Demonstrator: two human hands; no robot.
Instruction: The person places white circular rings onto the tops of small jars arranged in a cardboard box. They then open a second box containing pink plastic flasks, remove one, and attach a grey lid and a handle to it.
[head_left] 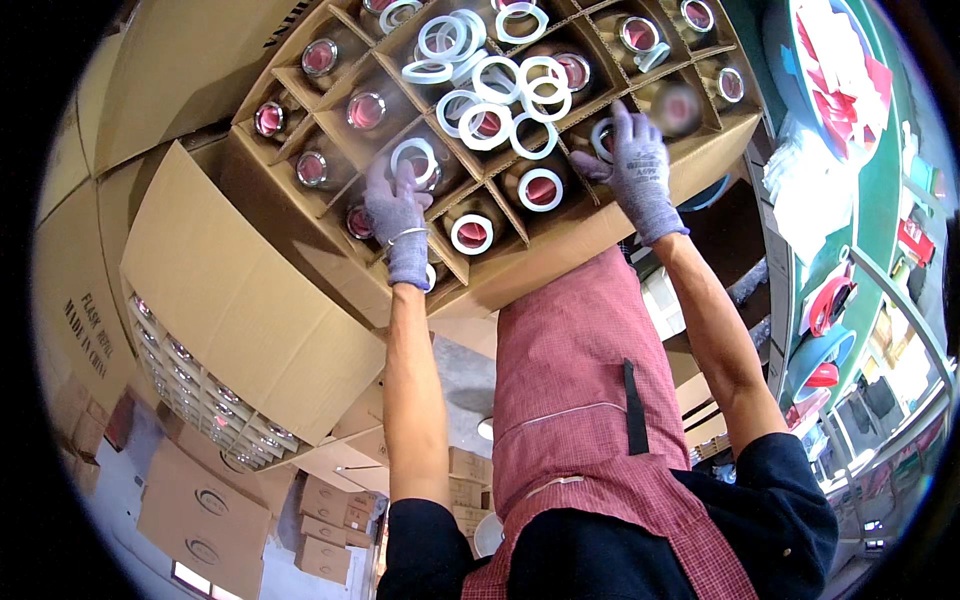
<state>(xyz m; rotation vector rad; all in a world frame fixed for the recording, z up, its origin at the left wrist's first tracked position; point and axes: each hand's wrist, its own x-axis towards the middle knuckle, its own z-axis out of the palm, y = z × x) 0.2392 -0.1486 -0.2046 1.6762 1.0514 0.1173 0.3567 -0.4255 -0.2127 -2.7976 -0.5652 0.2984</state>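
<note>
A cardboard carton (560, 255) with divider cells holds several glass flask liners (366, 110), each with a shiny round mouth and something pink inside. My left hand (397, 220), in a grey-purple glove, has its fingertips on a white ring (413, 158) over one mouth. Similarly gloved, my right hand (640, 170) has thumb and fingers around another white ring (603, 140) near the carton's near right edge. Between and beyond my hands lies a loose heap of white rings (490, 80). Nearer me, two mouths carry white rings (471, 234) seated on them.
A second carton (250, 300) with an open flap stands at left, its cells full of liners. Stacked closed boxes (205, 510) fill the lower left. At right, a green table (880, 240) bears a blue basin (790, 70) with red and white pieces.
</note>
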